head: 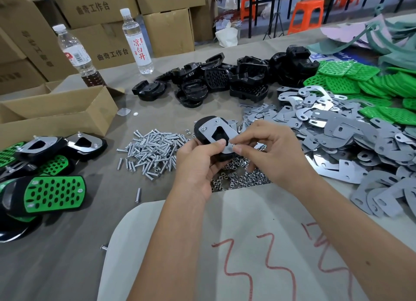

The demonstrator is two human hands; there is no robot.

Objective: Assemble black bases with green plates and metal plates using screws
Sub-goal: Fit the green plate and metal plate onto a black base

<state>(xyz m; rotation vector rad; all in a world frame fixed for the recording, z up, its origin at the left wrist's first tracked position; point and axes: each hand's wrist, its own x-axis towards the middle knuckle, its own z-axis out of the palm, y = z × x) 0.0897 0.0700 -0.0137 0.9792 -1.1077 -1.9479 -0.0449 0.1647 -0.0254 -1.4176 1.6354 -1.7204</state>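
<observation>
Head view, L to R. Finished units (54, 193) w/ green plates lie at desk (67, 255) L edge. Screws (153, 151) heaped centre-L. Left hand (199, 163) grips black base (203, 131), thumb pressing metal plate (219, 132) on top; two screw ends stick up thru plate. Right hand (265, 147) pinches at plate's near corner, prob. a nut, too small to confirm. Nuts (238, 176) piled below hands. Loose plates (337, 129) R. Judgement: nut-on step. Keep plate flat, start thread square, finger-tight first; a dropped nut vanishes in pile.

Two water bottles (137, 39), cardboard boxes (167, 33)
</observation>
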